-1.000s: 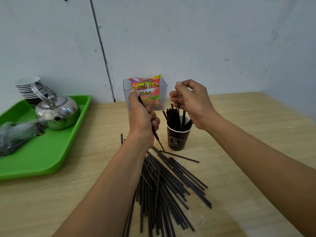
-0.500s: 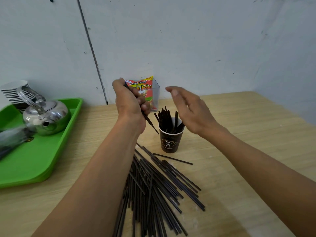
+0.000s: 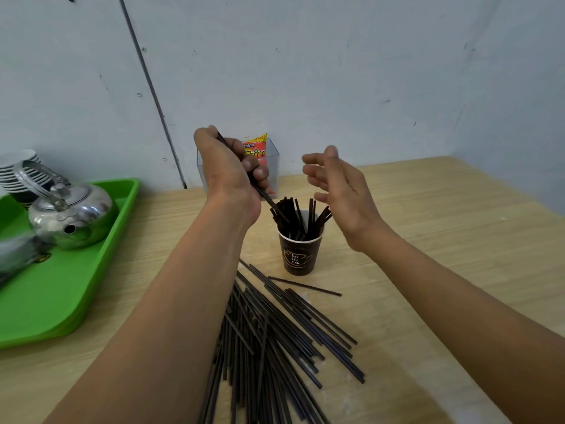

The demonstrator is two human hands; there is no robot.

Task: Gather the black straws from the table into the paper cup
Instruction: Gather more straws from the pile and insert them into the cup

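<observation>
1. Far left: a green plastic tray point(image 3: 91, 270) rests on the light wooden surface point(image 3: 443, 240). It carries a polished steel kettle point(image 3: 70, 215) and a stack of white-rimmed cups point(image 3: 18, 169). All three stand well apart from the work and appear unrelated to it.
2. The left hand point(image 3: 229, 175) is raised above and to the left of the cup. Its fingers point(image 3: 260, 172) are curled tightly round a single thin black straw point(image 3: 269, 201). The straw slants down to the right, its lower end at the cup's mouth; the angle suggests it is being fed in.
3. Behind that hand, a clear plastic box point(image 3: 272, 160) holding an orange snack packet point(image 3: 255, 148) stands against the wall, partly hidden.
4. A fanned pile of loose black straws point(image 3: 275, 332) lies on the surface between the forearms, in front of the cup. One lone straw point(image 3: 305, 286) lies just beside the cup's base. Most of the job appears outstanding.
5. The dark brown paper cup point(image 3: 301, 255) stands upright and holds a bunch of standing straws point(image 3: 293, 212) leaning on its rim.
6. The right hand point(image 3: 339, 191) hovers just right of the cup's mouth. Its fingers point(image 3: 315, 160) are spread and relaxed, gripping nothing, likely placed to keep the bunch from spilling.
</observation>
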